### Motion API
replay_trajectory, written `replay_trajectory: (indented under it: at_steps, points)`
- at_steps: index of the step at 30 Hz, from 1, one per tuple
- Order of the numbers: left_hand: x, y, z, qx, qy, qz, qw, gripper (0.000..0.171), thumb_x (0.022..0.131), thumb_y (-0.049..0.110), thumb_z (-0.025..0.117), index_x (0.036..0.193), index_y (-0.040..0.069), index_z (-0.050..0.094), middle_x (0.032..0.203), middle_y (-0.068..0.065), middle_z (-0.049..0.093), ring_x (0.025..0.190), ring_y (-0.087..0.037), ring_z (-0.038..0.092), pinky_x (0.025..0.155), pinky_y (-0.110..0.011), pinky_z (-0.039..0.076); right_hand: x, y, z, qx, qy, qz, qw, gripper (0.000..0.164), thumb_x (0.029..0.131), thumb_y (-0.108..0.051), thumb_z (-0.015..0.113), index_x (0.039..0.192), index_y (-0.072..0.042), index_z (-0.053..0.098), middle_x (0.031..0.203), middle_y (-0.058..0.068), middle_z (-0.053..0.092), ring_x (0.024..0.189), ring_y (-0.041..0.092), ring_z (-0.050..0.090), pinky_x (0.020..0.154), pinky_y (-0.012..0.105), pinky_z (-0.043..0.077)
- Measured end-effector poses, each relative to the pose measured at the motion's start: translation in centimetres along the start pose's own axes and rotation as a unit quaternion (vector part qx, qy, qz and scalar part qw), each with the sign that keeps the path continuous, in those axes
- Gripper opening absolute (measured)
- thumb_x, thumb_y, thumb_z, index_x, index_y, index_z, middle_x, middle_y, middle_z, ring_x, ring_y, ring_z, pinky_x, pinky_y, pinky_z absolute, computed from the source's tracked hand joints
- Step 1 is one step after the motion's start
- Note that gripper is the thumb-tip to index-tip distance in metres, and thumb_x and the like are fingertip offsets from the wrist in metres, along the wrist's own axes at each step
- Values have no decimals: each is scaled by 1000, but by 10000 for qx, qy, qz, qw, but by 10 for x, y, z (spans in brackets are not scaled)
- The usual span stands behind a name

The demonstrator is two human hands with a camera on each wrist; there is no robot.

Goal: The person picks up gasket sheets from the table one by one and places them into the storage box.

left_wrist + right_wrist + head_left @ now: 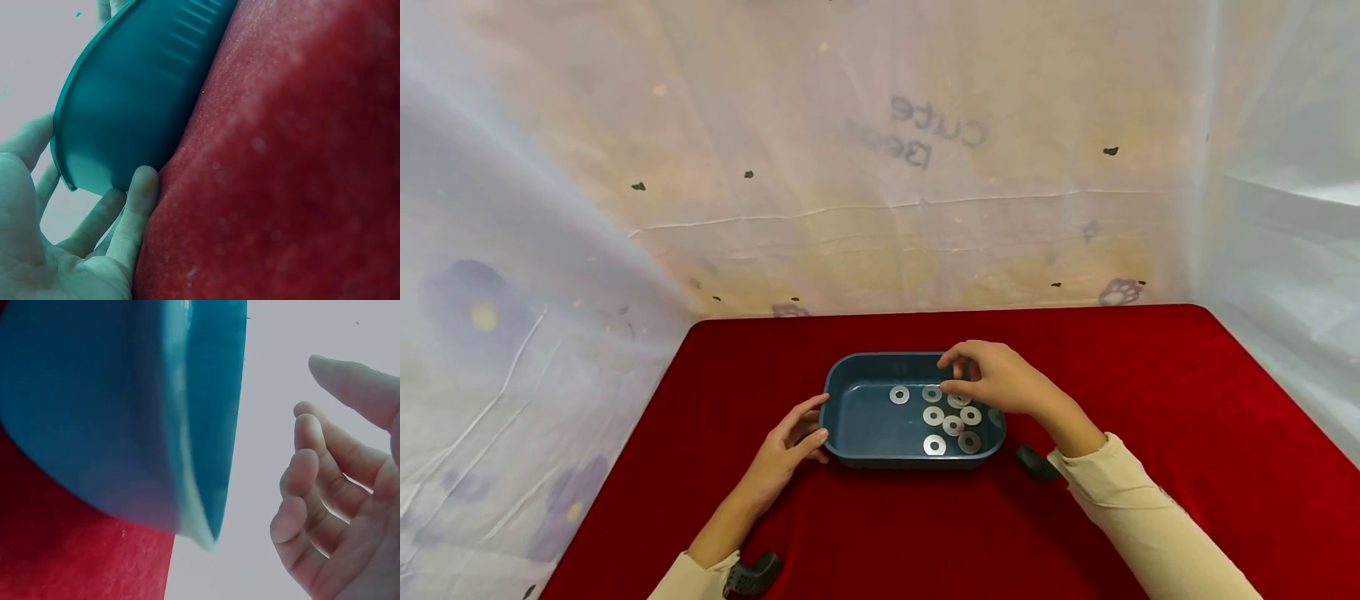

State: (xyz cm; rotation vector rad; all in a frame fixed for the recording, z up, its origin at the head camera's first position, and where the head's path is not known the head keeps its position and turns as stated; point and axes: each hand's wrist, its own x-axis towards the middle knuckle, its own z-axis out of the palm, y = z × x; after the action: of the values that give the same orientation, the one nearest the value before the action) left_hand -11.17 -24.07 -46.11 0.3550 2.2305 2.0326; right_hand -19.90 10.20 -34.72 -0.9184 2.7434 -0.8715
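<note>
A blue rectangular tray (872, 457) with rounded corners sits on the red cloth. Several flat metal washers (933, 416) lie on its floor, most of them toward the right half. My left hand (778, 457) touches the tray's left end from outside, fingers spread and fairly straight. In the left wrist view, its fingertips rest against the outer wall (125, 119). Above the tray's right part hovers my right hand (1000, 379), thumb and fingers apart. The right wrist view shows nothing between that thumb and the loosely bent fingers (300, 472). Some washers are partly covered by this hand.
Red cloth (760, 358) covers the table around the tray. A pale printed sheet (865, 242) hangs behind the far edge, with more sheeting at both sides. Dark wrist devices (756, 573) show under both sleeves.
</note>
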Motion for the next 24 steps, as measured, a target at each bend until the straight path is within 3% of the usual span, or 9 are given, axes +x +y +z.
replay_trajectory:
  at_steps: [12, 24]
  points:
    - [0, -1, 0, -15, -7, 32, 10000, 54, 102, 14, 56, 152, 15, 38, 137, -24, 49, 102, -15, 63, 79, -31, 60, -27, 16, 2, 297, 320, 262, 9987, 30, 86, -27, 78, 113, -15, 70, 88, -4, 59, 71, 13, 51, 59, 24, 44]
    - [0, 1, 1, -4, 40, -21, 10000, 54, 102, 14, 57, 152, 16, 38, 138, -22, 49, 102, -15, 63, 79, -31, 60, -53, 33, -1, 383, 459, 400, 9974, 33, 88, -26, 77, 117, -14, 68, 88, -6, 57, 77, 14, 53, 63, 21, 47]
